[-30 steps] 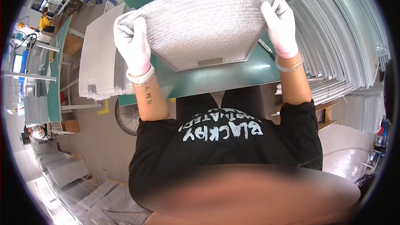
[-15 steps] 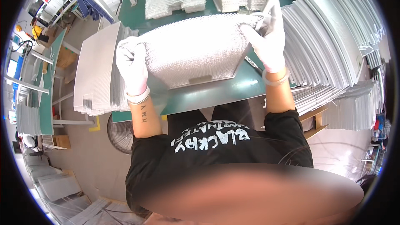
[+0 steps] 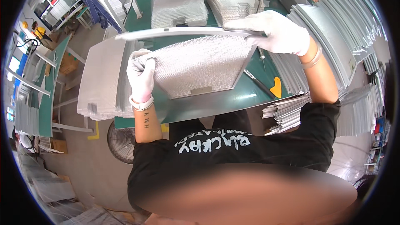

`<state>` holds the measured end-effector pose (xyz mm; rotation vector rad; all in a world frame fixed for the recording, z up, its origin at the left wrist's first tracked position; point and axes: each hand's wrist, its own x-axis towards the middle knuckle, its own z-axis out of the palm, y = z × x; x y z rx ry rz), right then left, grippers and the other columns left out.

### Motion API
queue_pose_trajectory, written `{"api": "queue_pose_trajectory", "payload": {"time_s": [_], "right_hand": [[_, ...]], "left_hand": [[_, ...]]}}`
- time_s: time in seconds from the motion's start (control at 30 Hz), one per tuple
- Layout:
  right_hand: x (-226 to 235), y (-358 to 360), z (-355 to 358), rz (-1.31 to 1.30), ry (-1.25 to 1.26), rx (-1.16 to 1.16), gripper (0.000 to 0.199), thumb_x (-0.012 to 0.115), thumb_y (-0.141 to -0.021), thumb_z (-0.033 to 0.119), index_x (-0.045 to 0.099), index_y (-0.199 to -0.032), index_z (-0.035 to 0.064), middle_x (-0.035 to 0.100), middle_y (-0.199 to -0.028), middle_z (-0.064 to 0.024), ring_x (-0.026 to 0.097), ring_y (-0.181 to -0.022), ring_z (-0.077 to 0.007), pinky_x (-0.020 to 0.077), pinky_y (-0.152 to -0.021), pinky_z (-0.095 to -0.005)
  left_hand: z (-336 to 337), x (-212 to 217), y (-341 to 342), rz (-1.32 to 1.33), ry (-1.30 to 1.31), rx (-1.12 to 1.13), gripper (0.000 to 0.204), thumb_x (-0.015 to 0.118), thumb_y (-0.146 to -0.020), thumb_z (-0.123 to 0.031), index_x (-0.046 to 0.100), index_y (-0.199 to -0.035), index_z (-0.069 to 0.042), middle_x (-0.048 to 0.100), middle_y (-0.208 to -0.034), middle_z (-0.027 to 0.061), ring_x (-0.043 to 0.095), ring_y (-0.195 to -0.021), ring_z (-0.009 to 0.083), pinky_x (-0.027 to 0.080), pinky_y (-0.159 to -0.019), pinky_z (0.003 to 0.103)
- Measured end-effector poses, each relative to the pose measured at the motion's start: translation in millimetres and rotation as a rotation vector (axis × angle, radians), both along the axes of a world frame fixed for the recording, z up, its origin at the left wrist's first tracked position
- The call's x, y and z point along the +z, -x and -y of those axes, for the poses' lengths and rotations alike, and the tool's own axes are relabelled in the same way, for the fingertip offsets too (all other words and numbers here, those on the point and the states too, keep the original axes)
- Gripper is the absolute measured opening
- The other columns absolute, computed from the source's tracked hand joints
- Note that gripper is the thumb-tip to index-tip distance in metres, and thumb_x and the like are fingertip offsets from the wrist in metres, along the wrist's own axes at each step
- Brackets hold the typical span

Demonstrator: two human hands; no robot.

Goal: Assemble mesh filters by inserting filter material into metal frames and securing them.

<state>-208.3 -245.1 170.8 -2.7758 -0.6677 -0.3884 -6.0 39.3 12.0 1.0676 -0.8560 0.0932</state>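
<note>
We hold the mesh filter panel [image 3: 196,64] above the green bench [image 3: 233,100], left hand [image 3: 141,77] gripping its left edge. Our right hand [image 3: 277,31] grasps a metal frame strip [image 3: 175,33] along the far edge; seating it likely needs careful alignment.

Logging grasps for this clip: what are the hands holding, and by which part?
Left hand grips the metal mesh filter panel at its left edge. Right hand holds a long metal frame strip by its right end, along the panel's top edge.

Green worktable [image 3: 233,102] with mesh-panel stacks [image 3: 179,8], a yellow scraper [image 3: 276,87]; floor fan [image 3: 121,141] below.
</note>
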Motion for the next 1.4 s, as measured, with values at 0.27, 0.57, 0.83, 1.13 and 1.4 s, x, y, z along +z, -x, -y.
{"api": "queue_pose_trajectory", "payload": {"time_s": [0.27,0.57,0.83,1.13,1.4], "right_hand": [[6.5,-10.0,-24.1,-0.088,0.052,0.084,0.039,0.061,-0.086,0.012,0.061,-0.125,0.009,0.066,-0.11,-0.0175,0.065,-0.098,-0.0333,0.051,-0.089,-0.0383],[-12.6,-37.8,-57.0,0.081,-0.038,0.133,0.053,0.065,-0.075,0.001,0.058,-0.128,0.0051,0.064,-0.094,-0.0159,0.063,-0.089,-0.0348,0.0516,-0.081,-0.0398],[-7.8,-47.8,-71.9,-0.018,0.009,0.213,0.053,0.066,-0.075,0.002,0.058,-0.127,0.0055,0.064,-0.097,-0.0161,0.064,-0.09,-0.0344,0.0515,-0.08,-0.04],[-12.6,-52.3,-77.8,-0.004,-0.002,0.142,0.056,0.065,-0.078,0.0,0.056,-0.133,0.0074,0.06,-0.09,-0.0148,0.06,-0.083,-0.0329,0.0493,-0.077,-0.04],[-9.7,-54.1,-80.0,-0.003,0.007,0.087,0.056,0.06,-0.081,-0.001,0.054,-0.136,0.0117,0.053,-0.087,-0.0149,0.057,-0.079,-0.0329,0.0478,-0.074,-0.0403]], "left_hand": [[-15.9,35.8,2.5,0.04,-0.262,-0.186,0.015,0.066,-0.083,0.003,0.06,-0.096,0.002,0.063,-0.088,0.0037,0.055,-0.075,0.0064,0.045,-0.067,0.02],[-8.5,27.2,15.0,0.146,0.01,-0.136,0.023,0.072,-0.079,0.005,0.058,-0.096,0.001,0.063,-0.091,0.0057,0.058,-0.08,0.0075,0.048,-0.071,0.022],[-5.8,19.0,28.9,0.038,0.078,0.061,0.04,0.075,-0.076,0.009,0.055,-0.109,0.0,0.062,-0.093,0.0072,0.059,-0.078,0.0086,0.049,-0.067,0.022],[17.3,13.0,24.5,0.125,0.306,0.351,0.059,0.084,-0.067,0.004,0.054,-0.117,0.0,0.061,-0.086,0.0022,0.045,-0.067,0.0044,0.045,-0.064,0.02],[21.3,-8.7,13.3,0.198,0.181,0.472,0.043,0.062,-0.086,0.009,0.058,-0.129,0.006,0.066,-0.118,0.0132,0.051,-0.076,0.0029,0.047,-0.071,0.019]]}}
